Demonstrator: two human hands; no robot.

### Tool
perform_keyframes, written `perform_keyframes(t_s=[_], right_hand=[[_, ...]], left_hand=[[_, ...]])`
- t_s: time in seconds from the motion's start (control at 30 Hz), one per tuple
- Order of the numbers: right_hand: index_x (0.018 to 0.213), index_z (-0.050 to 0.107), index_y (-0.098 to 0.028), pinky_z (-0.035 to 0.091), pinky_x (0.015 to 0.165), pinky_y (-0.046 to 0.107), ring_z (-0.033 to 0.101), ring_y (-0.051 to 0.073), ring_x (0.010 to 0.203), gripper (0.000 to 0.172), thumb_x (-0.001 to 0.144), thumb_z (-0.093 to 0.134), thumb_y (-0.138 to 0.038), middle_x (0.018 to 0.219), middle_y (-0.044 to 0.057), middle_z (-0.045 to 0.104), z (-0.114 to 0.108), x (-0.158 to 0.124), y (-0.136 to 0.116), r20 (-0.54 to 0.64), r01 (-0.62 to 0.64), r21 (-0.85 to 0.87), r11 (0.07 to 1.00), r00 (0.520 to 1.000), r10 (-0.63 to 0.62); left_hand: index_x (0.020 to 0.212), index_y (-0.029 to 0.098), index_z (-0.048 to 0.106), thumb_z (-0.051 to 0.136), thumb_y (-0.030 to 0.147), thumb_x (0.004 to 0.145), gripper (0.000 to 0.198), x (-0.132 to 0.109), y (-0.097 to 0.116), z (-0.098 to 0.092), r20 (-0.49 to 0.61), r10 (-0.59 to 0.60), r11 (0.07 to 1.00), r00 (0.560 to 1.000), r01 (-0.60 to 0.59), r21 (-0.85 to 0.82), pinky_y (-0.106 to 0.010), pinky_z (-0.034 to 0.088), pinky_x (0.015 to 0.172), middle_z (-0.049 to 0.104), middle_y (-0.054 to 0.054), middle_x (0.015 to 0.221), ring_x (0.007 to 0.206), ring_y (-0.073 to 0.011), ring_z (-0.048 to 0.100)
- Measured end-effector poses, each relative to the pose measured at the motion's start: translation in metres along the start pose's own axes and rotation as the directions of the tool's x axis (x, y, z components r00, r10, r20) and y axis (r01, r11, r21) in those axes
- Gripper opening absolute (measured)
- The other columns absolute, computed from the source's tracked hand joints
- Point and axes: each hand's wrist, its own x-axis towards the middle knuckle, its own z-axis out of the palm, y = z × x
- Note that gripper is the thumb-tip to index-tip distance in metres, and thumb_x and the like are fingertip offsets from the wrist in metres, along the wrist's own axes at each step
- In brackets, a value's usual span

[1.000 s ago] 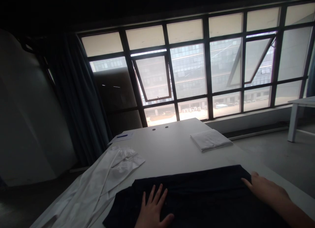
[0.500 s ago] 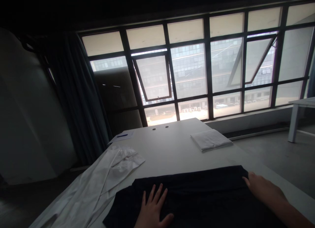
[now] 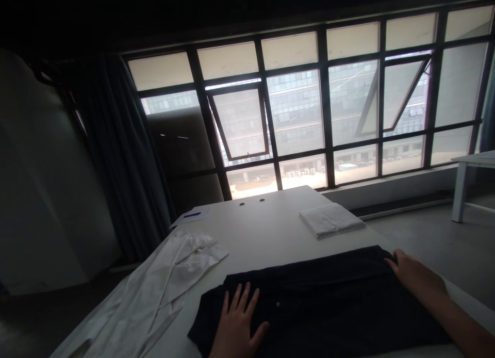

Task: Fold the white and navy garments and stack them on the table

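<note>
A black garment (image 3: 320, 301) lies partly folded across the near end of the white table (image 3: 263, 224). On its left part rests my left hand (image 3: 237, 319), palm down, flat, with the fingers spread. My right hand (image 3: 413, 275) pinches the garment's far right corner between thumb and fingers. A small pale spot, perhaps a button, shows on the dark cloth to the right of my left hand. The garment's exact kind is hard to make out in the dim light.
Crumpled white clothing (image 3: 162, 291) spreads along the table's left edge. Folded white cloth (image 3: 330, 218) lies at the right edge. Paper (image 3: 201, 215) with a blue pen (image 3: 192, 214) sits at the far left. Windows and a curtain (image 3: 124, 157) stand beyond; another table (image 3: 459, 188) is at right.
The garment has shifted right and away from me, with my right hand moving along at its corner. Its left edge now lies closer to my left hand, which stays flat. The pale spot has come into view.
</note>
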Motion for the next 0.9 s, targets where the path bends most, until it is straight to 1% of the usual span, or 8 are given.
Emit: perform_keyframes(t_s=[0.1,0.17,0.23,0.37,0.53,0.63,0.77,0.9], right_hand=[[0.128,0.061,-0.009,0.047,0.087,0.061,0.061,0.045,0.112,0.070,0.093,0.028,-0.059,0.129,0.029,0.062,-0.008,-0.014,-0.014,-0.097,-0.013,-0.098,0.995,0.995,0.003],[0.140,0.056,-0.013,0.041,0.103,0.060,0.051,0.042,0.131,0.073,0.094,0.029,-0.062,0.147,0.024,0.052,-0.011,-0.031,-0.039,-0.084,0.147,-0.070,0.987,0.985,-0.153],[0.148,0.050,-0.022,0.029,0.116,0.058,0.035,0.037,0.146,0.073,0.094,0.030,-0.067,0.159,0.014,0.041,-0.008,-0.051,-0.068,0.004,0.330,-0.002,0.944,0.944,-0.330],[0.155,0.038,-0.039,0.011,0.119,0.069,0.019,0.037,0.153,0.070,0.094,0.032,-0.073,0.166,0.002,0.027,0.005,-0.083,-0.100,0.226,0.461,0.117,0.880,0.850,-0.476],[0.155,0.040,-0.031,0.010,0.121,0.067,0.022,0.038,0.152,0.075,0.092,0.036,-0.073,0.164,0.005,0.031,0.007,-0.086,-0.097,0.266,0.449,0.165,0.878,0.837,-0.478],[0.151,0.047,-0.027,0.013,0.118,0.071,0.027,0.040,0.150,0.069,0.093,0.042,-0.064,0.161,0.009,0.037,-0.007,-0.087,-0.110,0.238,0.429,0.152,0.890,0.858,-0.454],[0.145,0.055,-0.024,0.022,0.122,0.058,0.033,0.033,0.149,0.055,0.095,0.044,-0.045,0.158,0.008,0.044,-0.042,-0.098,-0.157,0.167,0.544,0.271,0.794,0.786,-0.596],[0.146,0.054,-0.024,0.023,0.124,0.053,0.032,0.032,0.149,0.059,0.099,0.041,-0.056,0.159,0.009,0.042,-0.065,-0.120,-0.217,0.162,0.581,0.449,0.679,0.695,-0.701]], left_hand=[[0.158,0.039,0.023,0.039,0.077,0.093,0.077,-0.003,-0.008,0.005,0.004,-0.050,0.999,0.999,0.050,0.017,-0.067,0.011,0.122,0.017,-0.001,0.167,0.153,-0.0395,0.017],[0.158,0.038,0.023,0.037,0.077,0.093,0.077,-0.003,-0.010,0.010,0.042,-0.088,0.996,0.995,0.087,0.014,-0.067,0.013,0.121,0.016,-0.001,0.167,0.153,-0.0391,0.015],[0.158,0.038,0.023,0.035,0.078,0.094,0.076,-0.002,-0.011,0.012,0.070,-0.110,0.994,0.992,0.109,0.010,-0.065,0.014,0.121,0.014,0.000,0.167,0.154,-0.0375,0.013],[0.159,0.033,0.022,0.034,0.077,0.094,0.080,-0.003,-0.018,0.005,0.099,-0.150,0.989,0.984,0.150,0.008,-0.058,0.014,0.124,0.013,0.001,0.167,0.155,-0.0324,0.013],[0.160,0.026,0.027,0.039,0.070,0.093,0.081,-0.015,-0.063,-0.008,0.137,-0.211,0.977,0.968,0.211,0.018,-0.048,0.018,0.125,0.019,-0.002,0.167,0.154,-0.0282,0.018],[0.158,0.017,0.034,0.042,0.065,0.089,0.085,-0.022,-0.101,-0.005,0.062,-0.366,0.930,0.929,0.362,0.067,-0.048,0.024,0.122,0.026,-0.009,0.166,0.152,-0.0317,0.026],[0.154,-0.003,0.031,0.047,0.071,0.075,0.109,-0.023,-0.132,0.002,-0.080,-0.504,0.863,0.860,0.498,-0.081,-0.049,0.037,0.114,0.051,-0.024,0.148,0.138,-0.0392,0.047],[0.143,-0.011,0.041,0.051,0.078,0.067,0.117,-0.019,-0.135,-0.002,-0.074,-0.590,0.743,0.804,0.504,-0.441,-0.046,0.051,0.099,0.071,-0.025,0.114,0.111,-0.0412,0.067]])
